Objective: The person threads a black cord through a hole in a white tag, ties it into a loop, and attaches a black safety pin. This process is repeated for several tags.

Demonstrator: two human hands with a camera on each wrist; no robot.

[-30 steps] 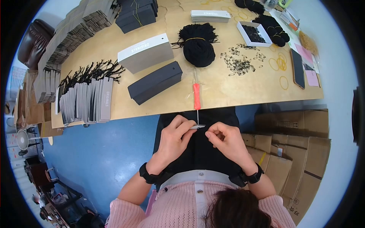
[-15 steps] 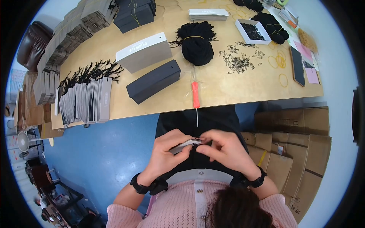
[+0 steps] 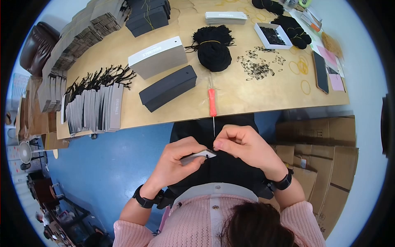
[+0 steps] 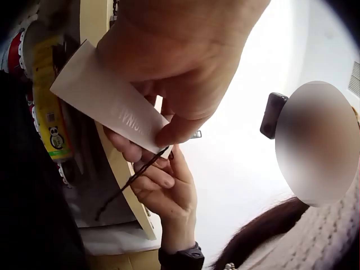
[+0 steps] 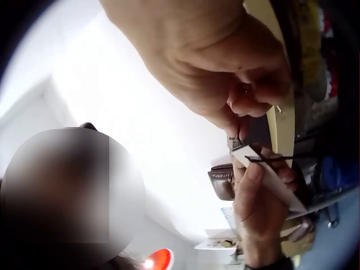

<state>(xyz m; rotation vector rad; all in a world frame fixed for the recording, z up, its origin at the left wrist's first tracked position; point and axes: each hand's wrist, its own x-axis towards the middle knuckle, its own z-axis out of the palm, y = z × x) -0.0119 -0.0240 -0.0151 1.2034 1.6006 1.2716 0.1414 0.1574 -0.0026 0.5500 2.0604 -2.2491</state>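
Note:
My left hand grips a pale card hang tag between thumb and fingers, its raised lettering facing the left wrist camera. A black cord passes through the tag's end, with a tail hanging off one side. Just beyond that end, my right hand pinches the cord between thumb and forefinger; a small dark loop shows below the fingertips in the right wrist view. Both hands are over the lap, in front of the table edge. A red-handled hook tool lies near them, its thin shaft sticking out past the edge.
On the table stand a white tag stack and a dark tag stack. Strung tags line the left edge. A black cord bundle, loose safety pins and a phone lie farther back. Cardboard boxes stand at right.
The tag has come off the hook tool's shaft and back toward the body in my left hand. My right hand met the tag's end, then drew slightly away from it, pinching the cord.

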